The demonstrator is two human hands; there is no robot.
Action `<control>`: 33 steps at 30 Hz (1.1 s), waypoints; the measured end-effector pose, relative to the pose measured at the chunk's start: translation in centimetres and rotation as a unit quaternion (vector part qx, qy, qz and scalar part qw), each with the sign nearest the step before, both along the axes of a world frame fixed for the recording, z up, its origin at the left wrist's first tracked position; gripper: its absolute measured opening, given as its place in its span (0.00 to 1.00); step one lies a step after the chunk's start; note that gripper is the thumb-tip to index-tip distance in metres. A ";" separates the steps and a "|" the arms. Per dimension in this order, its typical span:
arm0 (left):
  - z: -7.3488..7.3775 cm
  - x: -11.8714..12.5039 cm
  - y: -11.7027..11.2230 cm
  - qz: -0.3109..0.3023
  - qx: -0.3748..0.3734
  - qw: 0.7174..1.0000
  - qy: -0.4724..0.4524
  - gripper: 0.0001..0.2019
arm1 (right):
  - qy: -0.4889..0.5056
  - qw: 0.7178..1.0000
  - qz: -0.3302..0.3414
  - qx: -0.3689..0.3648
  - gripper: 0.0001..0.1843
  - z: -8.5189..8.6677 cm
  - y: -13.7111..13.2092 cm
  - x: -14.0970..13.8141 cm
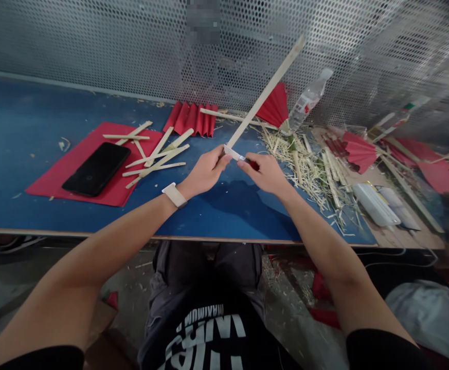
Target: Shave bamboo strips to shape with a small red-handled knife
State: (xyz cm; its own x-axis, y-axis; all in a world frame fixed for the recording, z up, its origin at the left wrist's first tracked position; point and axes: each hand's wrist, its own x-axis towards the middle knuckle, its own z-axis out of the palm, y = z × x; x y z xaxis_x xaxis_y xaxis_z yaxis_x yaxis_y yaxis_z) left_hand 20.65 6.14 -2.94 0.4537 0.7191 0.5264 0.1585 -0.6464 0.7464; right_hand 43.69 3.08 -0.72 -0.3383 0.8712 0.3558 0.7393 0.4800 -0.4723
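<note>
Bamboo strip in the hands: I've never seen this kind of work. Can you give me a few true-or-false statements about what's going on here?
1. The left hand grips the near end of the long bamboo strip. True.
2. The right hand is empty. False: it holds a small knife against the strip's near end.
3. The black phone lies on the bare blue table. False: it lies on a red paper sheet.
4. Loose bamboo sticks lie left of the hands. True.
5. The plastic bottle is at the table's near edge. False: it is at the back, by the mesh wall.
</note>
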 end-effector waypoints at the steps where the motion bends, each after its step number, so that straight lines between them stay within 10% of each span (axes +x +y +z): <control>1: 0.0 0.0 0.0 0.001 -0.004 1.000 -0.003 0.26 | 0.000 1.000 -0.006 0.004 0.34 -0.1 0.0 -0.1; 12: 0.1 0.1 0.2 0.009 -0.033 0.999 -0.027 0.25 | -0.004 0.996 -0.078 0.050 0.32 -1.1 0.0 -1.1; 23: 0.3 0.7 -0.5 -0.079 -0.244 0.961 -0.106 0.22 | -0.025 0.985 -0.117 0.127 0.30 -1.6 0.4 -0.4; 33: -0.5 0.7 -0.3 -0.106 -0.210 0.968 -0.084 0.23 | -0.067 0.992 -0.053 0.093 0.27 -0.4 0.3 0.8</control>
State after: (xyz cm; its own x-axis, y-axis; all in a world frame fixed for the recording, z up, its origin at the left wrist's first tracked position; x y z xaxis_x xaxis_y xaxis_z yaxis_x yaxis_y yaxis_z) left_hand 21.38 5.88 -3.45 0.5477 0.7856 0.2877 -0.0917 -0.2854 0.9540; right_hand 44.44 3.42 -1.14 -0.3032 0.8279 0.4718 0.8403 0.4658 -0.2773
